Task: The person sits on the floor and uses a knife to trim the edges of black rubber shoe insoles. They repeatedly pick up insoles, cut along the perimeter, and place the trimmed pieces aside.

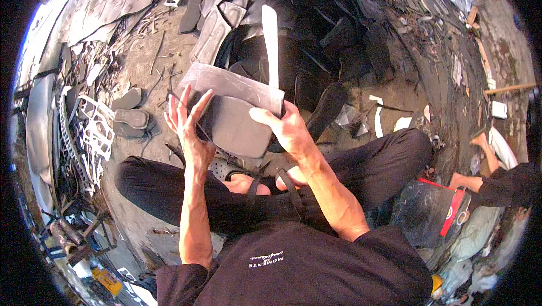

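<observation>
In front of my crossed legs, my right hand (292, 131) grips a dark grey sole-shaped piece (236, 127) together with a grey rectangular sheet (231, 82) behind it. Its thumb presses on the sole-shaped piece; the other fingers are hidden underneath. My left hand (191, 125) is at the left edge of these pieces, its fingers stretched and spread, some against the sheet. A long white blade-like strip (271, 46) stands up past the sheet near my right hand. Whether that hand also holds it is hidden.
Dark cut sheets (361, 46) are heaped ahead. Sole-shaped pieces (131, 118) and white cut-out scraps (96, 128) lie at left. A large quilted-looking sheet (113, 1) is far left. Another person's bare feet (466, 182) and a dark box with a red edge (423, 207) are at right.
</observation>
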Motion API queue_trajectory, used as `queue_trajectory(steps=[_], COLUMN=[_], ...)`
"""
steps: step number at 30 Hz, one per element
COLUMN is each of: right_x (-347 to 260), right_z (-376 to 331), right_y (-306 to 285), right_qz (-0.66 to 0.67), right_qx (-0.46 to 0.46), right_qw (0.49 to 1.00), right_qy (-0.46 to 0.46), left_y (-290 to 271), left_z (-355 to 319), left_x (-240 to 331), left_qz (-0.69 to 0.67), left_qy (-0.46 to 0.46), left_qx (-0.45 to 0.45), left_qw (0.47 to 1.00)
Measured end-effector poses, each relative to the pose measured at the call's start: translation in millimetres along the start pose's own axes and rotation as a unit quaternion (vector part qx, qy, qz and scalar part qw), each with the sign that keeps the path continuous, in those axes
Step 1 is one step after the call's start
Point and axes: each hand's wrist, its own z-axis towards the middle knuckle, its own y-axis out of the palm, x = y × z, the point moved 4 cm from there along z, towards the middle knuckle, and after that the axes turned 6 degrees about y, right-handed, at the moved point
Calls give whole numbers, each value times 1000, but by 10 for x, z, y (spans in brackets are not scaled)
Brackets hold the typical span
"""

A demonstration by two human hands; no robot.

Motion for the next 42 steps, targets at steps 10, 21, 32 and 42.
queue_trajectory(steps=[10,21,32,42], right_x=[-350,-188,209,48], right_z=[-24,-214,-1161,-983], right_y=[-532,286,99,287], right_qz=[-14,-242,-477,-495], right_qx=[318,53,36,58], right_qw=[918,963,876,856], right_qy=[-235,-104,-61,-137], left_y=[447,-13,-379,-442], left_z=[-570,54,26,-77], left_x=[-199,231,-69,162], left_qz=[-15,-455,-498,-538], left_qy=[-99,-461,-524,-499], left_qx=[-317,133,270,266], left_qw=[943,750,636,625])
